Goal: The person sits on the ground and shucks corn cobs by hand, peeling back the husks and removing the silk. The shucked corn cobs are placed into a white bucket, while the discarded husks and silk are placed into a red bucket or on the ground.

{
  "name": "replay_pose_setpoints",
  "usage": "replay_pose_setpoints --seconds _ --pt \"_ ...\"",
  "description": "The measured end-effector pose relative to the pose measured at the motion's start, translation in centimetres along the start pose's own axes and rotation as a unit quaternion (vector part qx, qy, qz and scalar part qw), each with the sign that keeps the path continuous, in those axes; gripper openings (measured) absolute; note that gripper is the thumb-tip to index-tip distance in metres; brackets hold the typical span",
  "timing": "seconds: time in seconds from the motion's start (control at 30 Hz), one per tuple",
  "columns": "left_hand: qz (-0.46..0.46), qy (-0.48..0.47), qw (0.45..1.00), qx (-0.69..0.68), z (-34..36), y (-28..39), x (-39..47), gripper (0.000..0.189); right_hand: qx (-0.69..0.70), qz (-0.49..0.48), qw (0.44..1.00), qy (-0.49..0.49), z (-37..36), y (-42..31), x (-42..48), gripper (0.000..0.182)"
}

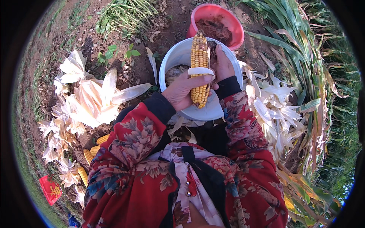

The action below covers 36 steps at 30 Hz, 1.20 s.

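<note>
My left hand (185, 89) grips an ear of corn (199, 57) near its lower end, over a white bucket (166, 65). The ear stands with its tip away from me, its kernels yellow with darker, discoloured ones near the tip. A pale band (201, 70), wrapped on my left thumb or finger, crosses the ear. My right hand (223, 64) is at the right side of the ear, its fingers around dark silk or debris (212, 47) there; the ear partly hides them. Inside the bucket, dark and pale matter shows on the left.
A red basin (239, 31) holding brown corn silk stands beyond the bucket. Dry husks (94, 99) lie at left, more husks (273, 105) at right. Several corn ears (88, 155) lie by my left sleeve. Pulled plants (128, 17) lie at the top, corn stalks (293, 37) at the right.
</note>
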<state>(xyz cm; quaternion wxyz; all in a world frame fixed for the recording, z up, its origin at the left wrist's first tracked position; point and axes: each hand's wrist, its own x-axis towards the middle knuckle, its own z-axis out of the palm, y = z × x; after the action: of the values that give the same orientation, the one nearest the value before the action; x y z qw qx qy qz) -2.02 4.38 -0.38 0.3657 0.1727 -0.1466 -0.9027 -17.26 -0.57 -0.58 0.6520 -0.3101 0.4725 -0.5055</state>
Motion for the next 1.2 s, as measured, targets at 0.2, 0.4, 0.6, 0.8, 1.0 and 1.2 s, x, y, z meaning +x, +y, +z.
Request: replay_pose_setpoints --seconds 0.2,0.4,0.6,0.8,1.0,1.2 --pt "0.046 0.052 0.997 0.031 -0.3 -0.1 0.1 0.033 0.127 0.024 0.992 -0.015 1.4 -0.1 -0.2 0.041" --pt "0.032 0.039 0.997 0.052 -0.3 -0.3 -0.2 0.034 0.09 0.024 0.996 0.013 0.4 1.2 0.4 0.042" --pt "0.011 0.019 0.998 0.05 -0.2 0.3 -0.3 0.034 -0.022 0.0 1.0 -0.003 0.2 0.3 -0.2 0.029" --pt "-0.006 0.085 0.994 0.063 -1.1 1.4 -0.9 0.031 0.044 -0.029 0.996 0.065 -2.3 -1.9 0.1 0.019" --pt "0.031 0.175 0.981 0.081 -3.3 1.4 -1.3 0.029 0.07 -0.21 0.97 0.096 -3.5 -8.6 0.4 0.017" --pt "0.01 0.159 0.985 0.072 -1.5 1.9 -0.2 0.029 -0.258 -0.506 0.808 0.155 -1.9 -14.8 6.9 0.036"
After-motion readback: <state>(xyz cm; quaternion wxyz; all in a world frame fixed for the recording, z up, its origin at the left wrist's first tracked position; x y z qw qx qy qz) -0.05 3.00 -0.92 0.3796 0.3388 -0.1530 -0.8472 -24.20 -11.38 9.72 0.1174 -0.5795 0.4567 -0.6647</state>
